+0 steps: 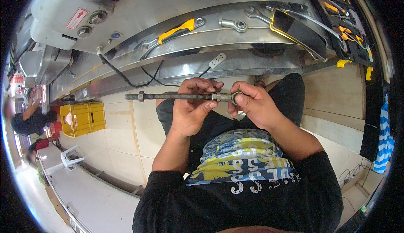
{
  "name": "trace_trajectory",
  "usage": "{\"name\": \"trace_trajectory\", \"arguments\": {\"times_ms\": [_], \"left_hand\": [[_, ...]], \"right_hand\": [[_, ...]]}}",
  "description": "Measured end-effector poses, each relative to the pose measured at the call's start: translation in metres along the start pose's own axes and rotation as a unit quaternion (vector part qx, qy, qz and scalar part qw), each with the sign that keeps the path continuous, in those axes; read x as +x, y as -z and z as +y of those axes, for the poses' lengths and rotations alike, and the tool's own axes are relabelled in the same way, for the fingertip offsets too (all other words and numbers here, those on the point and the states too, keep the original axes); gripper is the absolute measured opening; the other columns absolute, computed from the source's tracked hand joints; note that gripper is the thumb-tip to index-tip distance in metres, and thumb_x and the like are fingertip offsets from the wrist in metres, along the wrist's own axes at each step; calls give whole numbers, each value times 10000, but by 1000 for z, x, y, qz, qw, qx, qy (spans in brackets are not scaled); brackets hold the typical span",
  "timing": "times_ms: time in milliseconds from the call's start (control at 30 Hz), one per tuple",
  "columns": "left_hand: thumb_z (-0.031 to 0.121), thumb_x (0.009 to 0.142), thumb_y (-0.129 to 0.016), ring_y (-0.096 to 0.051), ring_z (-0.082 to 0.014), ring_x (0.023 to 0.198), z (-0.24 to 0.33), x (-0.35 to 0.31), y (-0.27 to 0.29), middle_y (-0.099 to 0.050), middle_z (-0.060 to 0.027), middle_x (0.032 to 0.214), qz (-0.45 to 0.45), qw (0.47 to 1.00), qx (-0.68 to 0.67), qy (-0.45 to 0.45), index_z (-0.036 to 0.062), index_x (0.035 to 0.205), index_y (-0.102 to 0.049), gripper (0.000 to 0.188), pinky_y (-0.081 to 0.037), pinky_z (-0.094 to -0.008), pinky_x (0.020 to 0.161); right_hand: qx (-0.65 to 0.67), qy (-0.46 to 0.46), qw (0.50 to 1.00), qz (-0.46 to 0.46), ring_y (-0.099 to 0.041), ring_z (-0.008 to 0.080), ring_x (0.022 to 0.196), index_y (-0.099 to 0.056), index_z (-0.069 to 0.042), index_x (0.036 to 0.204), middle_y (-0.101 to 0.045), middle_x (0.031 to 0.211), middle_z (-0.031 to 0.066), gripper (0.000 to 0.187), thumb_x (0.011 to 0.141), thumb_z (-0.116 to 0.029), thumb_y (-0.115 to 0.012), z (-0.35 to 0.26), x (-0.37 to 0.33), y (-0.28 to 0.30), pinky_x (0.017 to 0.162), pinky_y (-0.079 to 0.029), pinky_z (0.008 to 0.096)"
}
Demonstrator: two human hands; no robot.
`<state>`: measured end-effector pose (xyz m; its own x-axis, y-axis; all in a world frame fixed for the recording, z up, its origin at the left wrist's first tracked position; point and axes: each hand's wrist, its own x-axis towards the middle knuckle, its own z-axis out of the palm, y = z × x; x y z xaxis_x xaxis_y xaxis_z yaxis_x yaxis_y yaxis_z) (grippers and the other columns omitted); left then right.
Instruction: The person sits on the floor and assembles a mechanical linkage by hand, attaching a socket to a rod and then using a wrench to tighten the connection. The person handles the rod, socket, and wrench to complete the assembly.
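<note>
A long threaded rod (pixel 164 96) lies level across in front of my body, between my two hands. One hex nut (pixel 141 96) sits near its left tip, and another nut (pixel 216 97) is close to the rod end (pixel 226 98) fitted on its right. My left hand (pixel 188 114) is closed round the rod, thumb and fingers at the right-hand nut. With thumb and fingers, my right hand (pixel 257 106) grips the round eye of the rod end, partly covering it.
On the metal ledge ahead lie a yellow-and-black adjustable wrench (pixel 179 31), a second rod end (pixel 232 24), an open-end wrench (pixel 258 15) and a yellow-edged phone (pixel 299 31). A tool case (pixel 343 29) stands right; a power strip (pixel 217 60), yellow crate (pixel 97 117) and another person (pixel 31 121) also show.
</note>
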<state>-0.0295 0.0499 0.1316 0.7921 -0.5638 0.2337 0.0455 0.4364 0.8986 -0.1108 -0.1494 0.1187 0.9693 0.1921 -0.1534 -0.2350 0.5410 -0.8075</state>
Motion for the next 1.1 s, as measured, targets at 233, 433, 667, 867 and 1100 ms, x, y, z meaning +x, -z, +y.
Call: {"name": "trace_trajectory", "arguments": {"times_ms": [233, 433, 667, 867, 1100], "left_hand": [[-100, 845, -702, -588, -303, 1212, -4, -2, 2, -586, -124, 1149, -3, 1000, -1, -9, 49, 1199, -477, 445, -480, -443, 1043], [-80, 846, -714, -586, -301, 1215, -4, -3, 1, -600, -131, 1157, 20, 1000, -7, 4, 19, 1277, -458, 511, -479, -430, 1042], [-9, 872, -732, -610, -265, 1146, 5, 3, -1, -619, -146, 1158, 35, 997, 41, 46, -28, 1160, -565, 334, -478, -389, 1010], [5, 879, -731, -607, -206, 1045, -3, -3, 1, -638, -148, 1101, 74, 990, 102, 67, -37, 1051, -623, 208, -472, -343, 933], [74, 930, -698, -609, -220, 1056, -6, -4, 5, -639, -143, 1101, 57, 992, 102, 43, -44, 1074, -627, 199, -488, -358, 933]], "right_hand": [[73, -46, 996, 9, -660, 167, 838, -577, -67, 1168, -661, 899, 56, 281, 1015, -300, -608, -4, -1, -1, 740, -540, 304], [78, -26, 997, 14, -648, 156, 825, -575, -75, 1160, -647, 882, 34, 267, 1015, -296, -609, -7, 2, -6, 747, -527, 297], [1, 7, 1000, 5, -632, 131, 826, -583, -65, 1126, -654, 895, 29, 247, 1021, -288, -600, -9, 1, 1, 764, -521, 291], [-184, 59, 981, 20, -625, 104, 855, -580, -43, 1096, -657, 902, 24, 191, 1026, -221, -588, -12, -2, 0, 805, -517, 276], [-195, 69, 978, 19, -629, 102, 870, -582, -27, 1092, -664, 929, 28, 176, 1021, -188, -593, -15, -3, 0, 819, -518, 280]]}}
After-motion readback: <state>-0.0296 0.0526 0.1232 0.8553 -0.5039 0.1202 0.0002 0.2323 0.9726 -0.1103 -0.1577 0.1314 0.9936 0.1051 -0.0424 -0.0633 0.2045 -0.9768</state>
